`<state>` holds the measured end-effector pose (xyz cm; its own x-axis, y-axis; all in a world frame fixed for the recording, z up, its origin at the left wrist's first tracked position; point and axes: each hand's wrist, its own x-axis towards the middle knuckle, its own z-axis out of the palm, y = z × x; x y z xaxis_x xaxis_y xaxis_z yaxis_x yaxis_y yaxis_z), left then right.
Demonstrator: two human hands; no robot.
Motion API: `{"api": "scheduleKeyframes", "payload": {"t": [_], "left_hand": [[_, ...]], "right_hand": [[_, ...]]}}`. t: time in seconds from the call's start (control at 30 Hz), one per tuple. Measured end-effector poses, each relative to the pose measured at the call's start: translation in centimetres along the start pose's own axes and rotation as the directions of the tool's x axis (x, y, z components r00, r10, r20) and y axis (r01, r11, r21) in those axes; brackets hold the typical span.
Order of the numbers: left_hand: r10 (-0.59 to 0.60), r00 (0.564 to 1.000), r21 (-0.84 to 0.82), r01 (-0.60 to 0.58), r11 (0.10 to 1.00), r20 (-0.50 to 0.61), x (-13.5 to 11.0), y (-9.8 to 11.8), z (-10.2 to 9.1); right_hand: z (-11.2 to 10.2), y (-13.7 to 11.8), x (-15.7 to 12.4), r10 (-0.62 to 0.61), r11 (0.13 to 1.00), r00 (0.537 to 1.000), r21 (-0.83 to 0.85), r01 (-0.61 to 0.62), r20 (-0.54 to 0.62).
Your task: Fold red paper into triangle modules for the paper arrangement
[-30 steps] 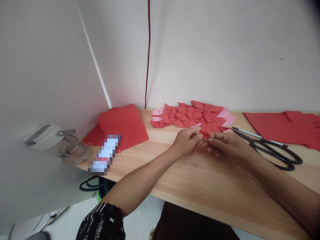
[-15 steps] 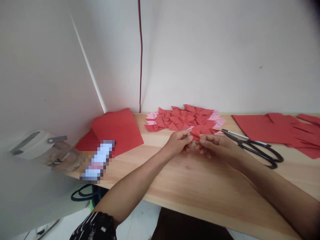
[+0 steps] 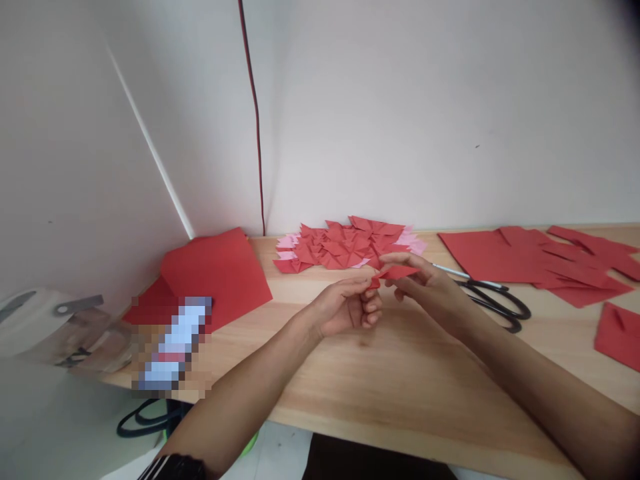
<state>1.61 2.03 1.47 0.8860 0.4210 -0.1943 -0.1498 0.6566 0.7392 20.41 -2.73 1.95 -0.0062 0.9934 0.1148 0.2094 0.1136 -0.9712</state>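
Observation:
Just above the tabletop, my left hand pinches one end of a small folded red paper piece between thumb and index finger, its other fingers curled. My right hand has its thumb and fingers around the pointed other end of the same piece. Behind both hands, against the wall, lies a heap of folded red paper pieces, with pink folded pieces showing at its sides. Black-handled scissors lie beyond my right forearm, partly hidden by it, next to a light-coloured pen.
Red paper sheets lie at the left, with a blurred phone overlapping them. A clear bottle is at the far left edge. More red paper and cut strips spread over the right of the wooden table.
My hands have tilted the folded paper, and its pointed end now sticks out to the right. My left palm has turned upward. The view has swung slightly right.

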Motion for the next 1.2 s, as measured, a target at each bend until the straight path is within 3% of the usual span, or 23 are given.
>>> {"api": "scheduleKeyframes", "payload": {"t": [0.13,0.23,0.33,0.4,0.5,0.63,0.83,1.0,1.2], "left_hand": [[-0.023,0.999,0.025,0.024,0.999,-0.032,0.1,0.0,0.0],[0.083,0.984,0.203,-0.05,0.978,-0.159,0.5,-0.2,0.0],[0.361,0.887,0.388,-0.238,0.891,-0.286,0.7,-0.2,0.1],[0.514,0.81,0.504,-0.331,0.798,-0.283,0.6,-0.2,0.3],[0.598,0.756,0.665,-0.304,0.682,-0.267,0.5,-0.3,0.8],[0.63,0.737,0.704,-0.31,0.638,-0.246,0.6,-0.6,0.9],[0.625,0.727,0.655,-0.327,0.681,-0.286,0.5,-0.6,0.9],[0.614,0.729,0.625,-0.335,0.705,-0.302,0.5,-0.6,0.9],[0.634,0.687,0.62,-0.336,0.709,-0.354,0.6,-0.7,0.9]], "right_hand": [[0.4,-1.0,-0.3,-0.038,0.997,0.997,-0.072,0.033,-0.073],[0.7,-1.5,-0.5,-0.06,0.993,0.992,-0.107,0.049,-0.111],[0.8,-1.6,-0.6,-0.011,0.991,0.99,-0.133,-0.007,-0.137],[0.8,-1.4,-0.5,0.028,0.991,0.991,-0.127,-0.045,-0.127],[0.7,-0.8,-0.4,0.046,0.992,0.996,-0.116,-0.056,-0.082],[0.8,-0.4,-0.3,0.03,0.989,0.999,-0.144,-0.035,-0.041],[1.5,-0.9,-0.5,0.05,0.995,0.997,-0.083,-0.054,-0.054],[1.8,-1.1,-0.6,-0.003,0.998,0.997,-0.062,-0.001,-0.071],[2.1,-0.6,-0.8,0.052,0.999,0.998,0.007,-0.052,-0.038]]}}
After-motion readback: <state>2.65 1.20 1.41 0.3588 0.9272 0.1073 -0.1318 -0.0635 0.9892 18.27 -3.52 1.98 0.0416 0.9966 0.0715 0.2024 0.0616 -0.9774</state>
